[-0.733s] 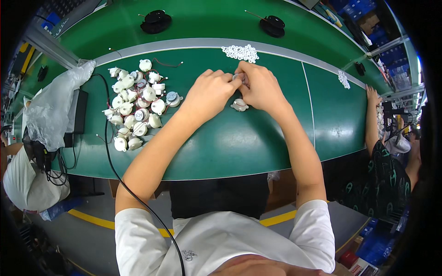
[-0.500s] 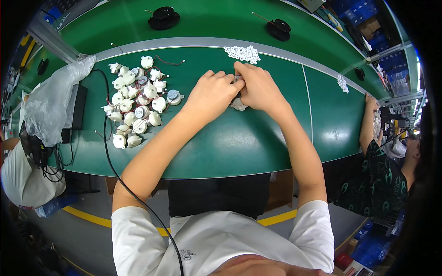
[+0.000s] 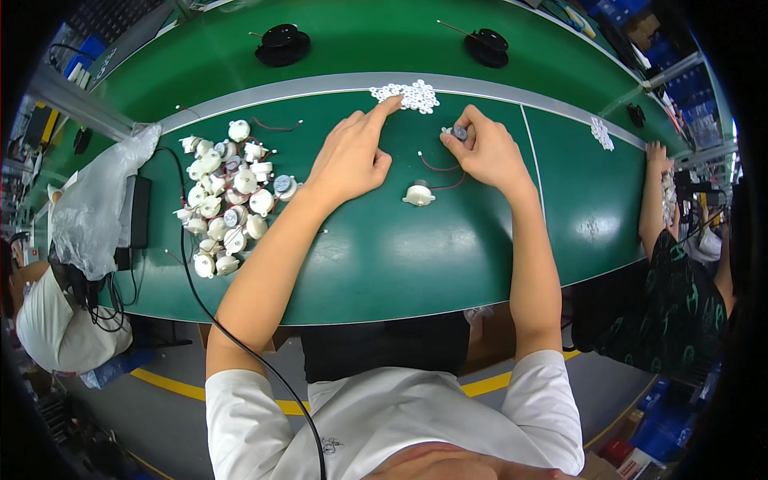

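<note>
White gears (image 3: 406,95) now under left fingers (image 3: 389,105).

A green bench (image 3: 384,264) curves across the room, a grey strip (image 3: 280,90) along it. Below lies grey floor (image 3: 160,416) with a yellow line (image 3: 172,386). Blue crates (image 3: 616,12), I think, stand behind.

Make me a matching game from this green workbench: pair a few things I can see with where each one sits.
Things:
1. heap of small white gears
2. small grey round part
3. pile of white round motors
4. clear plastic bag

Places:
A. at the bench's left end
B. between the right hand's fingers
C. under the left hand's pointing fingertip
D. left of the left forearm

Pairs: 1-C, 2-B, 3-D, 4-A
</note>
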Action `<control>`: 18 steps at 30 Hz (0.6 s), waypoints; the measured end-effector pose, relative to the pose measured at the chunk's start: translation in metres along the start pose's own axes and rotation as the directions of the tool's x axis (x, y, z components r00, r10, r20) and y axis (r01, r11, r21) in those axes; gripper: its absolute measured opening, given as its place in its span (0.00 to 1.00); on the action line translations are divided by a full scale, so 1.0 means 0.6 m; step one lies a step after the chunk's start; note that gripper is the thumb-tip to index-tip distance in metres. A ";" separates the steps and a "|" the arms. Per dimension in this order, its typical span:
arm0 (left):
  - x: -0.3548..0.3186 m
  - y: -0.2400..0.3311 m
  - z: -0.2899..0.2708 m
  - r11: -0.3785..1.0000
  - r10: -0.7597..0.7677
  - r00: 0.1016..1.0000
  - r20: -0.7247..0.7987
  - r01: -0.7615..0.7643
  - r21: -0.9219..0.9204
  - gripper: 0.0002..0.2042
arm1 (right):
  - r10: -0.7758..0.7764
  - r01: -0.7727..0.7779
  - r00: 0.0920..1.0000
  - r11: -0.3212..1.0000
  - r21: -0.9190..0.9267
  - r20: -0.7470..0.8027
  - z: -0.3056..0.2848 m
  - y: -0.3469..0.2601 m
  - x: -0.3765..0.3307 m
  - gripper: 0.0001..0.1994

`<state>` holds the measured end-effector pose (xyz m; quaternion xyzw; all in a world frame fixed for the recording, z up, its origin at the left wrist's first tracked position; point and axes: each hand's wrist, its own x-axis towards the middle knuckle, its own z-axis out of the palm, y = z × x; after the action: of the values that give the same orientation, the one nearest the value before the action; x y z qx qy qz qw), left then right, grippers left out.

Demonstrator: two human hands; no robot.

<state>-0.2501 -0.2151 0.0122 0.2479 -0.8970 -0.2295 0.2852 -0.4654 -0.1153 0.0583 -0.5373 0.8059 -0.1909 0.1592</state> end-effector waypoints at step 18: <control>0.029 0.024 0.018 0.969 0.197 0.976 0.092 -0.208 0.131 0.41 | -0.605 0.542 0.726 0.796 0.270 0.327 0.010 -0.018 -0.047 0.23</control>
<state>-0.2737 -0.2109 0.0193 0.1653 -0.9419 -0.1454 0.2538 -0.4435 -0.0940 0.0598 -0.7734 0.5324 -0.1797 0.2936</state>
